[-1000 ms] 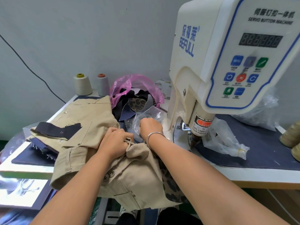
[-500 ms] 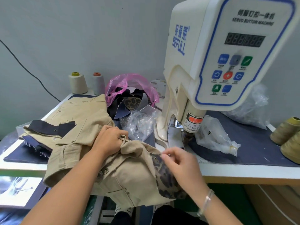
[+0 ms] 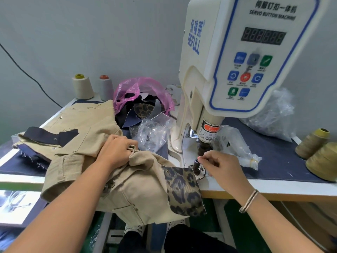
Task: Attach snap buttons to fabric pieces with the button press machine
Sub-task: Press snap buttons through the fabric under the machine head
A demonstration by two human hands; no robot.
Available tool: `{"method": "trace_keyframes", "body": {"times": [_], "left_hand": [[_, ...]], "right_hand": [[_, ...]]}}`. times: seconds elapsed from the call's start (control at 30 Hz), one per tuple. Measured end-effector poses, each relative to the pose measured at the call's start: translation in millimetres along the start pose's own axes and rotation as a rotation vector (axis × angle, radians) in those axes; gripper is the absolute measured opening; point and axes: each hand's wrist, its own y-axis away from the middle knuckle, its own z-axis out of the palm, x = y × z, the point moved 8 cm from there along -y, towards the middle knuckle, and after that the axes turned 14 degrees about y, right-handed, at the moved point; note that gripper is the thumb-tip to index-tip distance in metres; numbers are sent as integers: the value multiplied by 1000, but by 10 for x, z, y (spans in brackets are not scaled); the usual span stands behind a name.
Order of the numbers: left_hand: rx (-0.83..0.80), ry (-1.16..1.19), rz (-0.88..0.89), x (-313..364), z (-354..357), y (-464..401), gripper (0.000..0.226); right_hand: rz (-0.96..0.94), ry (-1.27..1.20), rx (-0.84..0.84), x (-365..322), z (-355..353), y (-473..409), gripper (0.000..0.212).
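Moved since half a second ago: right hand [image 3: 221,166], from the leopard-print flap up to the lower die post [image 3: 196,164] under the press head; left hand unchanged in place. Right hand: fingertips pinched together at the top of the post, a small red glow at the fingertips; whether a snap part is held between them cannot be told. Left hand [image 3: 116,152]: fingers curled, gripping a bunched fold of the tan garment [image 3: 127,194] on the table edge. Tan garment: draped from the table [image 3: 255,187] over its front edge, lying between the two hands. Leopard-print flap [image 3: 182,189]: attached to the garment, its upper edge just beside the die base, below and left of the right hand. Button press machine [image 3: 237,70]: cream body, blue-bordered control panel, plunger directly above the post. Also present: second tan garment [image 3: 82,123] behind the left hand; pink bag [image 3: 142,88] of fabric scraps; clear bags; thread cones.
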Motion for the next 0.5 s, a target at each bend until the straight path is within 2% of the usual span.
{"method": "trace_keyframes", "body": {"times": [0.13,0.23,0.37,0.5], "left_hand": [[-2,-2,9,10,-4,4,16],[-8,-4,7,19,-1,5,16],[-13,-14,0,15,-1,7,17],[-6,8,-4,25,-8,13,18]], "right_hand": [[-36,78,-7,-36,7,-20,18],[-61,114,-28,-38,9,-13,5],[-70,98,-61,-16,4,38,15],[-43,43,61,-60,-134,193,19]]}}
